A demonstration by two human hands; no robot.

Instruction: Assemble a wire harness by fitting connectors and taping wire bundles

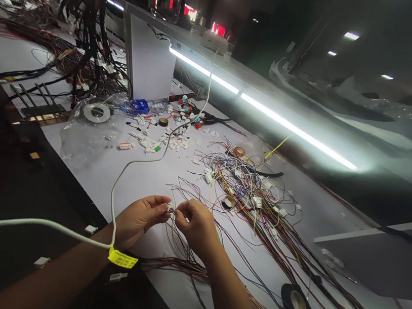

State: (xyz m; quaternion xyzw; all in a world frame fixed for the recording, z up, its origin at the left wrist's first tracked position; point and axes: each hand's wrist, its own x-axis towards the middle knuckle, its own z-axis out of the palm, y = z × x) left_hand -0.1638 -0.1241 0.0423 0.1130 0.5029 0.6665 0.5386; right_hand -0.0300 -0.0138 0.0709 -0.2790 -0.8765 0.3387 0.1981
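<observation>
Left hand [139, 218], fingers pinching white connector [169, 208], right hand [196, 226], fingers pinching wire [172, 210] (tape [228, 203] nearby)

Plug [169, 208]: one, small, white, partly hidden, near centre. Wires [172, 210]: thin, at plug's right; joint unclear.

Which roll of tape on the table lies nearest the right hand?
The small black-and-white roll, lying just beyond the right hand; the large black roll and the other rolls lie farther from that hand.
</observation>
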